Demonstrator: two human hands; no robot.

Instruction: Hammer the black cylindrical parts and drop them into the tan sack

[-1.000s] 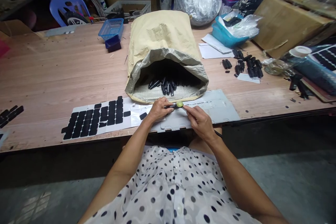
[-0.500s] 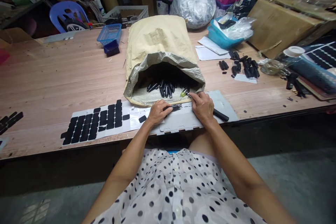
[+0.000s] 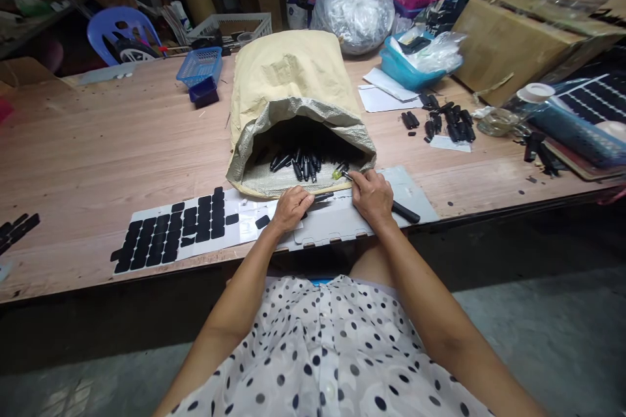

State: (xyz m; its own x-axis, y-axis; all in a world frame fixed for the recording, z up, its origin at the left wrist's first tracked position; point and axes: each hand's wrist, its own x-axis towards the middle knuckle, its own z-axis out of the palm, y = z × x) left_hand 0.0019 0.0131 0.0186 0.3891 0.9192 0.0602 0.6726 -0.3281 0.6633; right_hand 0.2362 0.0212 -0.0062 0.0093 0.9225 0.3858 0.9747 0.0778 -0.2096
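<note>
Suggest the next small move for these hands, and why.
I'd probably ease the black-handled tool in the right hand toward the slim black piece: the left hand holds that piece over the grey board, while the tool's yellow-green end sits apart from it, at the mouth of the sack.

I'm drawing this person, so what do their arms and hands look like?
The left hand and right hand wear no gloves. The forearms are bare, with no watch showing. The shirt is whitish with dark dots; I can't make out its sleeves.
</note>
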